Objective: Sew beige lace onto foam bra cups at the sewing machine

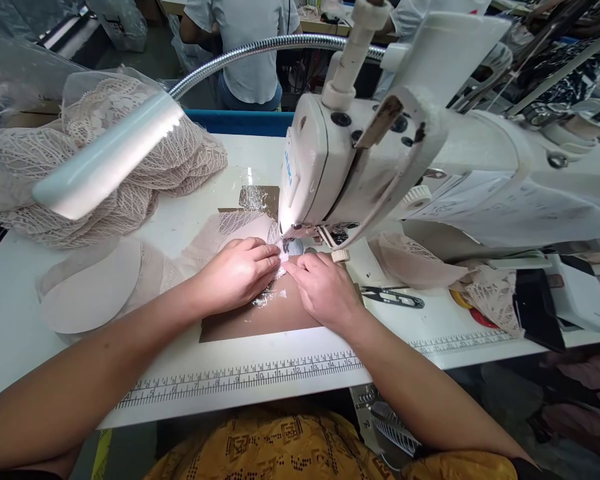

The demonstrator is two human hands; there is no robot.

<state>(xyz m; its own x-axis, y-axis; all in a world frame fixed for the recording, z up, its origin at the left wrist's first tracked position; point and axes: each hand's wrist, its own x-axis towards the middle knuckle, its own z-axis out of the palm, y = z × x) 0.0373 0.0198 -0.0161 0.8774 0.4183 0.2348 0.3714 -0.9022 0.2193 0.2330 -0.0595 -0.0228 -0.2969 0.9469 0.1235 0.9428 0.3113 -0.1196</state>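
The lace (207, 240) spreads from 9 to 2 o'clock of the left hand (245, 269), whose fingers lie together on it, while the right hand (325, 288), at 3 o'clock, touches its edge; whether either pinches, I cannot tell.

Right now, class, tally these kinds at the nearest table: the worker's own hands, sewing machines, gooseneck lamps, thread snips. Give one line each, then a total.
Left hand and right hand: 2
Sewing machine: 1
Gooseneck lamp: 1
Thread snips: 1
Total: 5
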